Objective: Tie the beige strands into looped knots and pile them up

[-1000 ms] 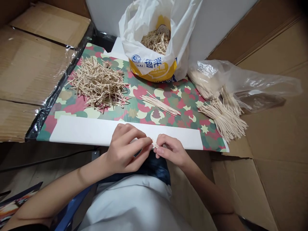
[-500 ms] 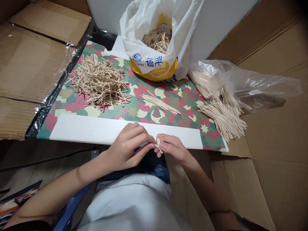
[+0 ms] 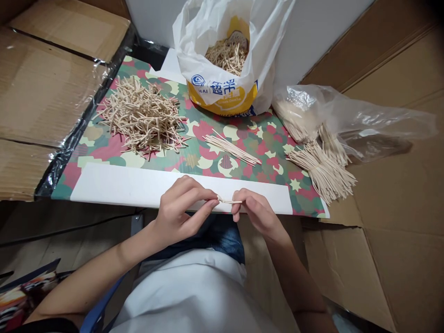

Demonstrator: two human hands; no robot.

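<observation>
Left hand [image 3: 187,206]: I see thumb and fingertips pinching one end of a pale strand [image 3: 229,201], apparently steadying it.
Strand: spans both hands, by the table's [image 3: 111,180] near edge.
Right hand [image 3: 262,216]: at the strand's other end; I can't tell if it grips.
Straight sticks [image 3: 233,149]: just beyond, probably for easy reach.
Bent pile [image 3: 142,118]: leftward, seemingly kept separate.

Sticks [image 3: 231,149] lie right of the pile [image 3: 142,118] (bag [image 3: 222,99] behind).

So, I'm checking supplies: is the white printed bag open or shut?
Open: the white printed bag gapes at the top, and pale stick pieces show inside it.
</observation>
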